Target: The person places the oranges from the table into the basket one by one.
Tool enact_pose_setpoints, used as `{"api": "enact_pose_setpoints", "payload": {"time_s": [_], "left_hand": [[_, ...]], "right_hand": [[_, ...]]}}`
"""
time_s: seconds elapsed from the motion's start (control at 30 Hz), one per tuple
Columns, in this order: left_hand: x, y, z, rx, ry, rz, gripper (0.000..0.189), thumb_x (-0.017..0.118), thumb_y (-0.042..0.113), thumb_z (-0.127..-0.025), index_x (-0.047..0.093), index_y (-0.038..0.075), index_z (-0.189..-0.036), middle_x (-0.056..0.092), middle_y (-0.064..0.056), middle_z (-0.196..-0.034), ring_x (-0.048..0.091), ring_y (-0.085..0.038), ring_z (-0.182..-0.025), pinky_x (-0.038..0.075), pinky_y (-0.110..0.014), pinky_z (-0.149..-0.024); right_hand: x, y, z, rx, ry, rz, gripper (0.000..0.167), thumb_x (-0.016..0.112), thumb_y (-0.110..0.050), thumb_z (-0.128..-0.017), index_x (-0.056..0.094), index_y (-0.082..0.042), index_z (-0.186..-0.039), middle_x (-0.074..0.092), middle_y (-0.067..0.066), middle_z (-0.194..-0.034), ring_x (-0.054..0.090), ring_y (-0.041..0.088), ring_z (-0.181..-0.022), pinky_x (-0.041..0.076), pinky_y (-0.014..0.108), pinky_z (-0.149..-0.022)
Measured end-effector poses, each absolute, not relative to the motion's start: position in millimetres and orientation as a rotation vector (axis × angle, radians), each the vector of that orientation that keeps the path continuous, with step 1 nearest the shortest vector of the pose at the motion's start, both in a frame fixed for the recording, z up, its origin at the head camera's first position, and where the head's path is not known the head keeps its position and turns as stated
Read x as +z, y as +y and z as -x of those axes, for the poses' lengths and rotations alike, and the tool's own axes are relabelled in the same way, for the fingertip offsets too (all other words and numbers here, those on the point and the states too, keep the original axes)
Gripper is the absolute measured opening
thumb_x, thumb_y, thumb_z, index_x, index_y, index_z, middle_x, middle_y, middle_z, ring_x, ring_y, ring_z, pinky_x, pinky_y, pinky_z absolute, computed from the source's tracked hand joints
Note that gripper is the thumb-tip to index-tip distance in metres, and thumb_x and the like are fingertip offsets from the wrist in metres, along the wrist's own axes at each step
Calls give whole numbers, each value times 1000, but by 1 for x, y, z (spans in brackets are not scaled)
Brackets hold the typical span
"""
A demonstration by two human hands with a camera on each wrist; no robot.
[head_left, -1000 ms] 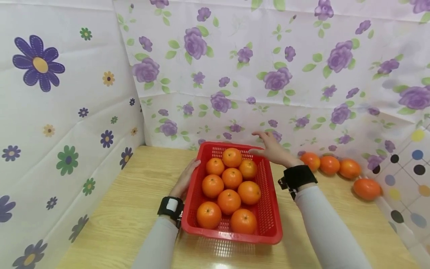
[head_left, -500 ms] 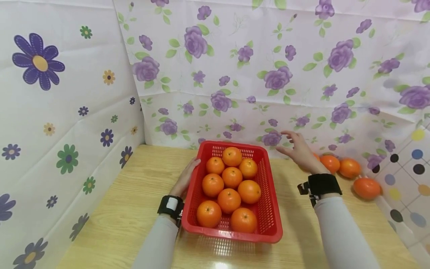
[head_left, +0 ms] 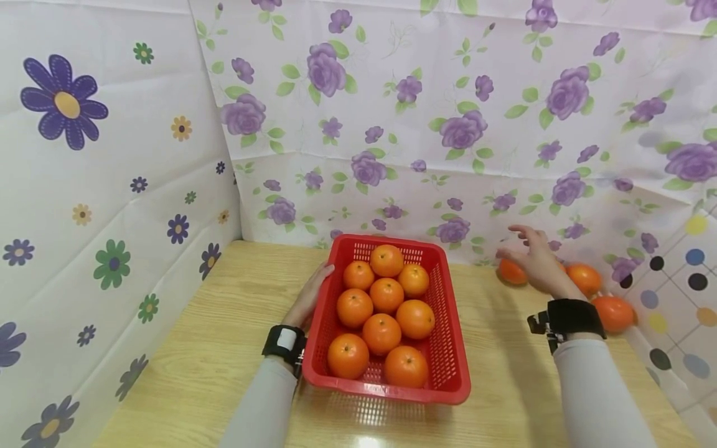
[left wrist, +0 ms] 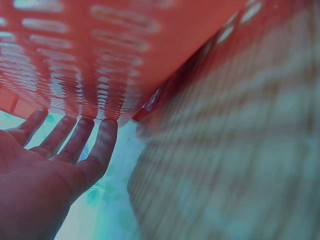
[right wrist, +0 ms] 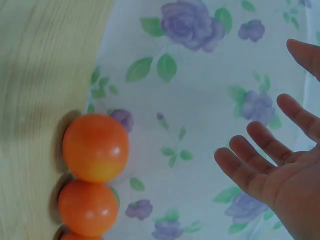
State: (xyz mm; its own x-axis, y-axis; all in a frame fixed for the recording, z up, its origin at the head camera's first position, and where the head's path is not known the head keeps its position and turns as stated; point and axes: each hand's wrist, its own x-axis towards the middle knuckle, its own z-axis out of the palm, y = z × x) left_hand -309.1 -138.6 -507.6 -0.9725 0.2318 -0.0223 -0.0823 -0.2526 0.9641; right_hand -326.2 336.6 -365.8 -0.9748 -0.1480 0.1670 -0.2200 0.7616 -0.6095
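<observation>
Hovering right hand (head_left: 536, 261), partly hiding oranges (head_left: 513, 274)

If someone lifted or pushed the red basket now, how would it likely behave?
The red basket is probably fairly stiff: its perforated walls and rim look straight. It may feel heavier than its openwork suggests, as nine orange fruits lie inside. Those are round, with gaps between some, so they could roll if it tilts.

1 basket (head_left: 386, 392); 9 oranges (head_left: 387, 295) inside, at least 3 outside; 1 left hand (head_left: 309, 297), 1 right hand (head_left: 540, 259); 2 wristbands (head_left: 577, 317).
</observation>
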Motion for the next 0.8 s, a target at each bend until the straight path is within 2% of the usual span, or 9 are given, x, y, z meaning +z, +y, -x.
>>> {"api": "enact_pose_setpoints", "payload": {"time_s": [0.1, 0.23, 0.33, 0.37, 0.47, 0.53, 0.57, 0.8], "left_hand": [[-508, -139, 309, 2337, 1782, -190, 61, 45, 48, -108, 31, 22, -162, 42, -13, -158, 46, -35, -140, 41, -55, -115], [-508, -139, 309, 2338, 1784, -197, 60, 44, 46, -109, 31, 21, -162, 42, -15, -158, 45, -34, -140, 41, -52, -114], [-507, -138, 309, 2336, 1790, -203, 59, 43, 46, -110, 31, 21, -162, 42, -15, -158, 45, -34, -141, 42, -51, -114], [-507, -138, 309, 2331, 1794, -207, 59, 43, 46, -110, 31, 21, -162, 42, -15, -159, 45, -34, -141, 42, -51, -114], [-507, -138, 309, 2327, 1800, -205, 59, 44, 47, -109, 32, 22, -161, 43, -15, -158, 46, -34, -140, 43, -52, -113], [-508, -139, 309, 2325, 1798, -201, 60, 44, 48, -109, 32, 22, -161, 43, -15, -158, 46, -34, -140, 43, -52, -113], [-508, -139, 309, 2325, 1798, -198, 60, 45, 48, -109, 32, 23, -161, 43, -15, -158, 46, -34, -141, 42, -52, -114], [-508, -138, 309, 2347, 1777, -193, 61, 46, 49, -108, 32, 22, -161, 42, -14, -158, 44, -33, -141, 40, -53, -115]], "right_hand": [[-367, 347, 326, 992, -2857, -280, 85, 65, -49, -102, 27, 1, -160, 22, 42, -150, 34, 60, -132, 33, 77, -101], [-372, 367, 328, 1009, -2812, -282, 74, 62, -34, -106, 28, 8, -157, 20, 47, -147, 39, 62, -125, 38, 74, -99], [-376, 385, 328, 1051, -2790, -259, 71, 60, -29, -107, 26, 10, -156, 18, 48, -146, 43, 64, -126, 52, 45, -95], [-377, 391, 327, 1043, -2792, -242, 71, 60, -31, -107, 26, 10, -155, 18, 48, -146, 43, 64, -127, 52, 44, -95], [-379, 408, 323, 980, -2805, -176, 74, 58, -37, -107, 27, 10, -154, 18, 48, -145, 38, 65, -130, 50, 49, -98], [-382, 418, 320, 919, -2813, -124, 75, 58, -39, -107, 28, 11, -153, 18, 50, -145, 33, 66, -129, 38, 73, -99], [-383, 423, 319, 904, -2815, -101, 75, 57, -39, -107, 28, 12, -153, 17, 51, -147, 30, 67, -128, 31, 80, -98], [-390, 454, 312, 870, -2851, 30, 79, 56, -43, -107, 25, 12, -155, 13, 53, -147, 19, 70, -130, 27, 82, -97]]}}
